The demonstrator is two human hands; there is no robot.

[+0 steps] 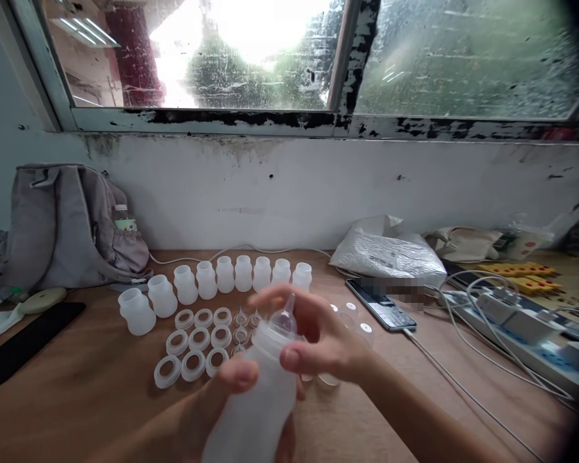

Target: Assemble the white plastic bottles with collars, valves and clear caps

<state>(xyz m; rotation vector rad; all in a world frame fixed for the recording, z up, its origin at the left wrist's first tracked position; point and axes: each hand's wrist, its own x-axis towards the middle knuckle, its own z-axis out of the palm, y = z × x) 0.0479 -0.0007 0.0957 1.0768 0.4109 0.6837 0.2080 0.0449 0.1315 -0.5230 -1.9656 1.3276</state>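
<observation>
A frosted white bottle (255, 405) is tilted at the bottom centre, a clear nipple (284, 319) and a collar at its top. My left hand (222, 392) is wrapped round the bottle's body, thumb on its side. At the bottle's neck is my right hand (318, 334), its thumb and curled fingers round the collar. Left of the hands, several white rings (192, 364) lie in rows, with small clear nipples (240, 335) beside them. Behind them, several frosted bottles (207, 280) stand open in a curved row. Clear caps right of the rings are partly hidden by my right hand.
A grey backpack (62, 225) stands at the back left, near a black strip (31, 341). At the right are a phone (381, 305) on a cable, a silvery bag (388, 254) and a power strip (521, 341) with chargers. A wall and window rise behind the table.
</observation>
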